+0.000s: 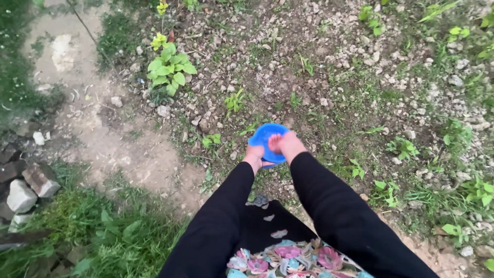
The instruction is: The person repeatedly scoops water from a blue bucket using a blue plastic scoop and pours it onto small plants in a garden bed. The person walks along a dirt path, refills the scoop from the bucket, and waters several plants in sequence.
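Both arms out in black sleeves (329, 206), hands meeting on a small blue bowl (263, 138) held out in front over the ground. Left hand (253, 154) grips the bowl's near-left edge from below, fingers curled under it and mostly hidden, so only the knuckles and wrist show. Right hand (287, 144) sits on the bowl's right rim, fingers (275, 142) bent and dipping over the rim into the bowl; blurred, so cannot tell whether they pinch anything inside. Bowl lies between the two hands, touching both, its open side tilted slightly up and away from the fingers. Beyond the fingertips: bare stony soil (319, 67) with scattered pale pebbles and small weeds. Far up-left of the fingers a leafy green plant (169, 67) with yellowish tips. Left of the left hand a trodden dirt path (118, 139), then grass (98, 226) and a few broken bricks and stones (28, 185) at the frame edge. Below the wrists, a flowered garment (288, 257) in pink and teal. Outdoors, dim daylight.
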